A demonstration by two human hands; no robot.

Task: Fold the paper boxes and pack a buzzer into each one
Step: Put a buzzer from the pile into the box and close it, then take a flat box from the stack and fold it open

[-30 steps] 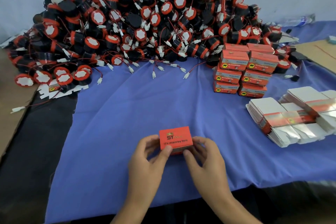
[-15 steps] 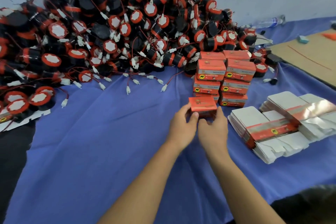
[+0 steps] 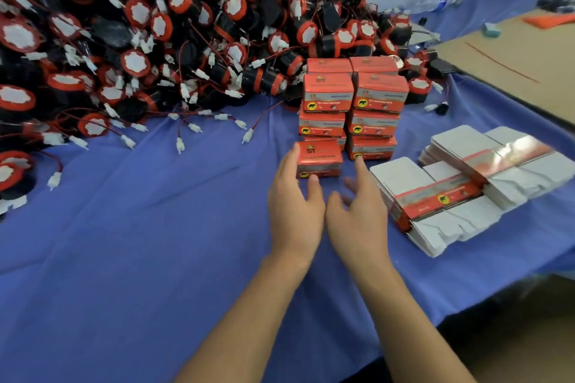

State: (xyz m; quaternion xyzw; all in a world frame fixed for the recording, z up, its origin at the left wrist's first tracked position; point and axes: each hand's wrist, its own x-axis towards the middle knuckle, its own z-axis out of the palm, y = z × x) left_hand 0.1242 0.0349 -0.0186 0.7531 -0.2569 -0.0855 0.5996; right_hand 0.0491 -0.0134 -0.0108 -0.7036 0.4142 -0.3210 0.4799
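1. I am watching the closed box [image 3: 319,158] sitting on the surface [image 3: 155,242], right against the foot of the stack [image 3: 351,102] of finished ones, at its left front.
2. The left hand [image 3: 292,208] is touching it. Straight fingers [image 3: 292,162] are lying along its left side and the thumb is resting on the front face. I am reading that as a light nudge, not a clamp.
3. The right hand [image 3: 357,211] is hovering just beside the box, fingers spread and holding nothing. It is blurred, so I cannot tell whether the forefinger is touching the stack's bottom box.
4. I am judging the box to be light, thin card with a buzzer inside. It is probably stiff at the edges and corners, soft in the middle of each panel, and glossy enough to be a little slippery. I am planning to take it by two opposite side walls near the corners, not by the tucked end flaps, which may pop open.
5. The stack is looking loosely built, so I am expecting a hard shove to shift it.
6. The blanks [image 3: 435,196] are lying flat to the right in a fanned bundle. They look thin and springy and likely to come off two at a time, so I am aiming to peel one by its edge.
7. The buzzers [image 3: 155,40] are lying heaped behind, wires tangled. I am meaning to lift one by its round body, not its lead.
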